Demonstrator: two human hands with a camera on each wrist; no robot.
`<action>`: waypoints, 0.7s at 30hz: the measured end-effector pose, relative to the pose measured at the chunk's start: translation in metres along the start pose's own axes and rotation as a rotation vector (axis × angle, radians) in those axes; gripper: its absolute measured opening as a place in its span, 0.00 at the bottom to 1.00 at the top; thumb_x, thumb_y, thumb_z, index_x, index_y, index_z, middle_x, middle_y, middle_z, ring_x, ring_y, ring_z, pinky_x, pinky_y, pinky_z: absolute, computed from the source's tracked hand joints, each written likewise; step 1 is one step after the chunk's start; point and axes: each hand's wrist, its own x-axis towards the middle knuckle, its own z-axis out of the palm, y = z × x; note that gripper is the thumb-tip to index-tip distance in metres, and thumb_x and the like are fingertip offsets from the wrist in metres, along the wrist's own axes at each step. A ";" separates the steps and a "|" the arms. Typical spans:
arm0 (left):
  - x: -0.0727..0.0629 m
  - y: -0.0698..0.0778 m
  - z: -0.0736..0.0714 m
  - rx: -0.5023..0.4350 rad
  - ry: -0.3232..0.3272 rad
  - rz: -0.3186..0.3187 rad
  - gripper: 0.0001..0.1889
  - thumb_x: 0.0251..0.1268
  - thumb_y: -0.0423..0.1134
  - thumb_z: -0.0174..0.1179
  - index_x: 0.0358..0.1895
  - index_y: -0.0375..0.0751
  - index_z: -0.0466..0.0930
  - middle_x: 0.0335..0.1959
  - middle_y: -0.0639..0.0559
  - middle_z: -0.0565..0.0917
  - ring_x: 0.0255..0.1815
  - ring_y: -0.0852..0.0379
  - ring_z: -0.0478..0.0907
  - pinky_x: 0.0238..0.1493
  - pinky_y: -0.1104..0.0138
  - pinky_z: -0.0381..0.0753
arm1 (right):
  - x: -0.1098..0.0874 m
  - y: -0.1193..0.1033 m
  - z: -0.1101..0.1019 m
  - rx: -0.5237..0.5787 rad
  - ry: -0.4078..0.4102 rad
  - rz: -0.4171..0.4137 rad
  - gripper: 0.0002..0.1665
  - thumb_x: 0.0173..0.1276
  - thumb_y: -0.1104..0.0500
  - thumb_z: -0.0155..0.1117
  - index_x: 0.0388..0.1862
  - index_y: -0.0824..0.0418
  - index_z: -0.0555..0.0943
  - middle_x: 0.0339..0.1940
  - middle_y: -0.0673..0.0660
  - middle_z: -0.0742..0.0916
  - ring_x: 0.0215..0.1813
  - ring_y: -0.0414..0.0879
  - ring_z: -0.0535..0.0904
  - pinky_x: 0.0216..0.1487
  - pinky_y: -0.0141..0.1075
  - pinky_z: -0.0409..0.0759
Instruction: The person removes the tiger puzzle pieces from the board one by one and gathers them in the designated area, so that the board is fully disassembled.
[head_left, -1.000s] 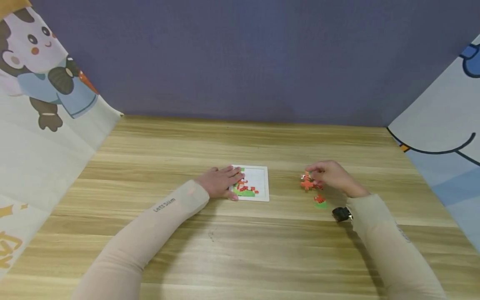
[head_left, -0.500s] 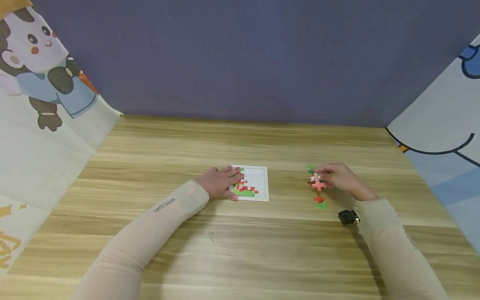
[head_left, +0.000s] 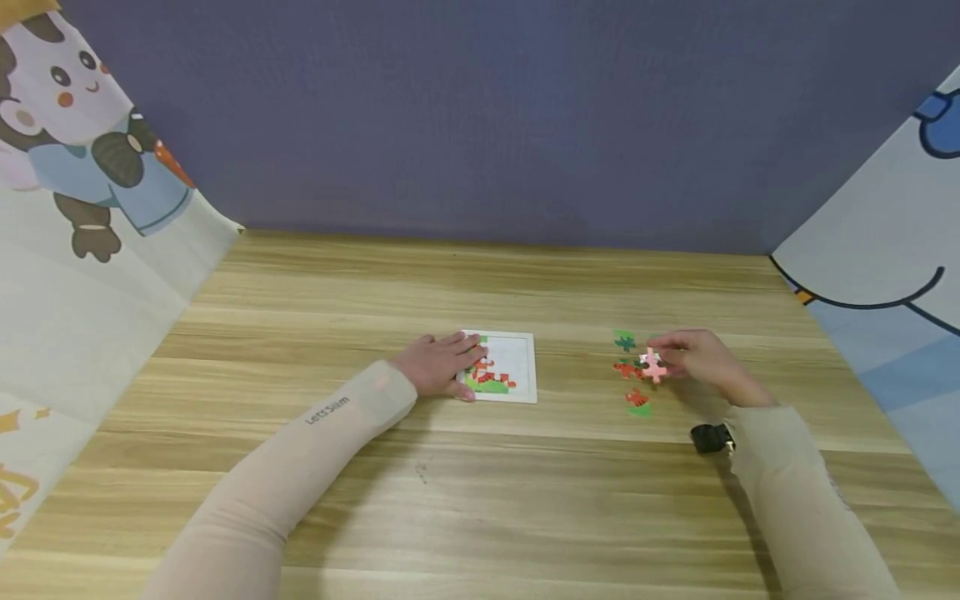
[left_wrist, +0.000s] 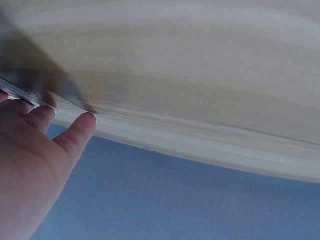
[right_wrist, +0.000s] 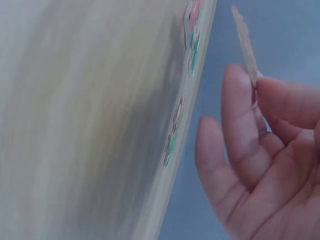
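Note:
My left hand [head_left: 437,365] lies with spread fingers on the left side of a white puzzle tray [head_left: 523,398]. Inside it, joined puzzle pieces [head_left: 491,383] in red and green fill the lower left, partly hidden by the fingers. My right hand [head_left: 703,360] pinches a red-and-white puzzle piece [head_left: 653,367] between thumb and fingers; the right wrist view has that piece [right_wrist: 245,45] edge-on, above the tabletop. Loose pieces lie just left of this hand: a green one [head_left: 625,342], a red one [head_left: 626,369] and a red-and-green one [head_left: 638,402].
The wooden table [head_left: 480,492] runs back to a dark blue partition [head_left: 480,125]. Cartoon-printed panels flank it, the left panel [head_left: 90,317] and the right panel [head_left: 885,225]. A black device [head_left: 711,438] sits at the right wrist.
My right hand has moved to the right with the pinched puzzle piece, uncovering loose pieces on the table. The left hand has stayed on the tray.

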 end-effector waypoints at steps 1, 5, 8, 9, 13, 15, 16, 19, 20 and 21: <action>0.000 0.000 0.000 -0.002 0.000 -0.001 0.43 0.66 0.65 0.48 0.77 0.47 0.46 0.78 0.49 0.45 0.77 0.49 0.42 0.69 0.45 0.54 | 0.000 0.001 -0.001 -0.016 0.004 0.004 0.21 0.74 0.66 0.49 0.61 0.79 0.71 0.57 0.76 0.76 0.40 0.45 0.83 0.41 0.41 0.83; 0.000 0.000 0.000 -0.002 -0.007 0.000 0.43 0.66 0.64 0.47 0.77 0.48 0.46 0.78 0.49 0.45 0.77 0.49 0.41 0.70 0.45 0.53 | -0.002 0.003 -0.004 -0.046 0.019 0.018 0.21 0.74 0.65 0.50 0.60 0.79 0.71 0.53 0.73 0.80 0.40 0.44 0.82 0.40 0.40 0.83; 0.000 0.000 0.000 0.002 -0.010 0.001 0.43 0.66 0.65 0.47 0.77 0.48 0.46 0.78 0.49 0.44 0.77 0.49 0.41 0.70 0.45 0.53 | -0.002 0.004 -0.005 -0.053 0.027 0.027 0.21 0.74 0.64 0.51 0.59 0.79 0.72 0.51 0.72 0.81 0.38 0.40 0.81 0.39 0.38 0.82; 0.000 0.000 0.000 0.004 -0.012 0.002 0.43 0.66 0.65 0.47 0.77 0.48 0.46 0.78 0.49 0.44 0.77 0.49 0.41 0.70 0.45 0.53 | -0.003 0.005 -0.005 -0.055 0.029 0.032 0.21 0.74 0.64 0.51 0.59 0.79 0.72 0.52 0.72 0.81 0.38 0.39 0.80 0.39 0.37 0.82; 0.000 0.000 0.000 -0.002 -0.011 -0.001 0.43 0.66 0.65 0.47 0.77 0.48 0.46 0.78 0.49 0.44 0.77 0.49 0.41 0.70 0.45 0.52 | -0.005 0.008 -0.008 -0.046 0.045 0.041 0.22 0.74 0.64 0.51 0.60 0.78 0.72 0.52 0.71 0.81 0.36 0.36 0.79 0.37 0.35 0.81; 0.000 0.000 0.000 -0.002 -0.010 -0.003 0.43 0.66 0.65 0.47 0.77 0.48 0.46 0.78 0.50 0.44 0.77 0.50 0.41 0.70 0.45 0.52 | -0.007 0.010 -0.011 -0.036 0.049 0.039 0.22 0.74 0.64 0.50 0.61 0.78 0.71 0.52 0.72 0.81 0.36 0.35 0.79 0.36 0.34 0.80; 0.000 0.000 0.000 -0.001 -0.010 -0.004 0.43 0.66 0.65 0.47 0.78 0.48 0.46 0.78 0.50 0.44 0.77 0.50 0.41 0.70 0.45 0.52 | -0.008 0.011 -0.012 -0.030 0.049 0.036 0.22 0.75 0.64 0.50 0.61 0.78 0.71 0.53 0.72 0.80 0.36 0.34 0.79 0.36 0.34 0.80; 0.001 0.000 0.001 0.003 -0.010 -0.008 0.43 0.66 0.65 0.47 0.78 0.49 0.45 0.78 0.50 0.44 0.77 0.50 0.41 0.70 0.45 0.52 | -0.009 0.014 -0.015 -0.016 0.037 0.029 0.23 0.75 0.63 0.49 0.62 0.78 0.69 0.56 0.74 0.78 0.36 0.32 0.79 0.37 0.34 0.80; 0.001 -0.001 0.001 0.001 -0.010 -0.010 0.43 0.66 0.65 0.47 0.78 0.49 0.45 0.78 0.51 0.44 0.77 0.51 0.41 0.70 0.45 0.52 | -0.009 0.015 -0.016 -0.006 0.032 0.028 0.23 0.75 0.64 0.49 0.62 0.79 0.69 0.57 0.74 0.78 0.37 0.31 0.79 0.37 0.34 0.80; 0.001 -0.001 0.001 0.001 -0.011 -0.010 0.43 0.66 0.65 0.47 0.78 0.49 0.45 0.78 0.51 0.44 0.77 0.51 0.41 0.70 0.45 0.52 | -0.010 0.016 -0.017 -0.005 0.027 0.029 0.23 0.76 0.64 0.48 0.63 0.79 0.68 0.57 0.74 0.77 0.37 0.31 0.79 0.37 0.34 0.80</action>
